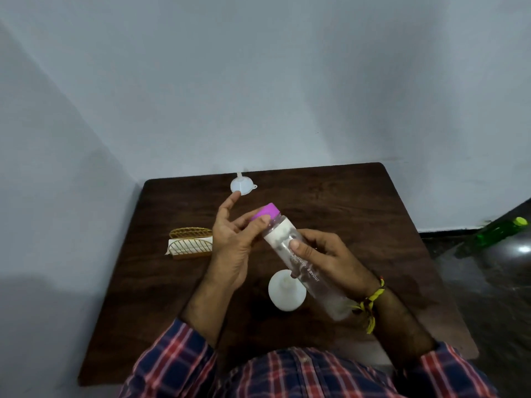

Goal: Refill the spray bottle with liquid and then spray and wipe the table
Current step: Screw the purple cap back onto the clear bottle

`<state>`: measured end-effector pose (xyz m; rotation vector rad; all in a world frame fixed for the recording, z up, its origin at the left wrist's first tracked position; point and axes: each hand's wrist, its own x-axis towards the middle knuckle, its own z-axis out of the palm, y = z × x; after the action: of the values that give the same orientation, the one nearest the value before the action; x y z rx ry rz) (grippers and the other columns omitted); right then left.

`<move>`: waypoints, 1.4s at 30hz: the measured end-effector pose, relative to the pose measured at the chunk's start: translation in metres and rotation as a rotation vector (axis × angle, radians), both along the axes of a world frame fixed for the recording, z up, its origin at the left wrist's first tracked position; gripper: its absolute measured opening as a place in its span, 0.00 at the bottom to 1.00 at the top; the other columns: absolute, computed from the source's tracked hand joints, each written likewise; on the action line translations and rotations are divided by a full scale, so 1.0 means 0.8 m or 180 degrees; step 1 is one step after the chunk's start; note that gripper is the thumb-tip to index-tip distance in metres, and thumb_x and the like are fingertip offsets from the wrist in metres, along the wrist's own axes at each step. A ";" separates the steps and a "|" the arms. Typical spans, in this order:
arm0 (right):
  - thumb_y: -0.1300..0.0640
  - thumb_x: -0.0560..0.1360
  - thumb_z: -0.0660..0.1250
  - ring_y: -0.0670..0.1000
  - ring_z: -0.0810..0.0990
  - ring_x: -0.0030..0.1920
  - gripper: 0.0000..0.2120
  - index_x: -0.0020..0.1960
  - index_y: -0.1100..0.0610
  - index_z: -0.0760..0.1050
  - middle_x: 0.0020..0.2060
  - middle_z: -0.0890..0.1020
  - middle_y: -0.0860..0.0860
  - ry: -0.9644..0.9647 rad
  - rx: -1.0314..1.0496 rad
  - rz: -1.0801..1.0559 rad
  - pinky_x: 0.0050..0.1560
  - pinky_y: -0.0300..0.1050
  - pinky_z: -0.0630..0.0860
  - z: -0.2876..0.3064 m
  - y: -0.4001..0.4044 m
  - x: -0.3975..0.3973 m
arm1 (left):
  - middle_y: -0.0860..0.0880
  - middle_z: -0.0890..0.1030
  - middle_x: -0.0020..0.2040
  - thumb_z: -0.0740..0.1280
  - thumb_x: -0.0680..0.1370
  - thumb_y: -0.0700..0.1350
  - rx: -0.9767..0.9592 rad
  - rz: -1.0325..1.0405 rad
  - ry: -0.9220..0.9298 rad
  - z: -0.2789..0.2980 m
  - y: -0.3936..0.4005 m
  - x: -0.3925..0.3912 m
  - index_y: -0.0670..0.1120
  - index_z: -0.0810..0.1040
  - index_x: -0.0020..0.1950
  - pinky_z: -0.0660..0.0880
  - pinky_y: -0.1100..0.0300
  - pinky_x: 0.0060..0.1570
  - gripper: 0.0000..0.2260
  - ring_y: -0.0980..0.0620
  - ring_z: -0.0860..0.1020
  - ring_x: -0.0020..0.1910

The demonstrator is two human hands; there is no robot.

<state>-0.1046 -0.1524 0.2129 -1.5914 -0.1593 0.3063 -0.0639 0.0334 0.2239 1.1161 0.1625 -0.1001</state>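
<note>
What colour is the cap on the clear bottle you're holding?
Purple-pink cap on the clear bottle; the head view shows it.

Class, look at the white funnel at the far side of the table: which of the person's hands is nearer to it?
Left. The left hand has a raised fingertip just short of the funnel, its thumb on the purple cap. The right hand grips the clear bottle lower down, farther away.
</note>
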 end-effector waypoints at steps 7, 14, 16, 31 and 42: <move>0.48 0.80 0.64 0.61 0.81 0.36 0.18 0.54 0.64 0.79 0.37 0.80 0.68 0.0522 0.0655 0.0102 0.37 0.50 0.79 0.000 0.022 0.003 | 0.45 0.84 0.42 0.71 0.70 0.38 -0.0589 0.0019 0.0010 -0.006 0.012 -0.010 0.48 0.66 0.73 0.80 0.59 0.43 0.32 0.53 0.83 0.43; 0.42 0.74 0.72 0.59 0.79 0.29 0.27 0.51 0.68 0.76 0.40 0.76 0.68 0.0884 0.1138 0.0392 0.31 0.49 0.78 0.007 0.043 0.021 | 0.44 0.85 0.48 0.66 0.75 0.37 -0.1056 -0.0080 0.0027 0.002 0.030 0.000 0.45 0.67 0.73 0.81 0.60 0.40 0.26 0.53 0.83 0.45; 0.43 0.75 0.71 0.58 0.80 0.30 0.25 0.52 0.67 0.77 0.41 0.77 0.67 0.0903 0.1148 0.0321 0.31 0.48 0.79 0.009 0.053 0.016 | 0.46 0.85 0.47 0.64 0.77 0.37 -0.0991 -0.0024 0.0000 0.000 0.037 -0.003 0.45 0.68 0.72 0.80 0.60 0.39 0.23 0.53 0.83 0.45; 0.52 0.74 0.76 0.47 0.85 0.44 0.14 0.56 0.56 0.79 0.44 0.86 0.50 -0.0218 -0.0610 -0.1120 0.48 0.45 0.82 -0.006 0.137 0.035 | 0.41 0.68 0.72 0.80 0.66 0.44 0.2787 0.1143 0.2401 -0.193 0.167 -0.014 0.45 0.62 0.75 0.72 0.49 0.64 0.42 0.42 0.69 0.70; 0.50 0.68 0.80 0.48 0.84 0.46 0.21 0.56 0.57 0.81 0.46 0.85 0.48 -0.0581 -0.1242 -0.1255 0.51 0.48 0.83 -0.031 0.250 0.193 | 0.36 0.29 0.75 0.84 0.53 0.58 0.3595 -0.0813 0.3372 -0.214 0.207 0.020 0.40 0.28 0.75 0.40 0.35 0.72 0.75 0.35 0.32 0.75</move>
<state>0.0498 0.0473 0.1879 -1.9930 0.0820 -0.1252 -0.0482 0.1989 0.0524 2.1103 1.1233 -0.9186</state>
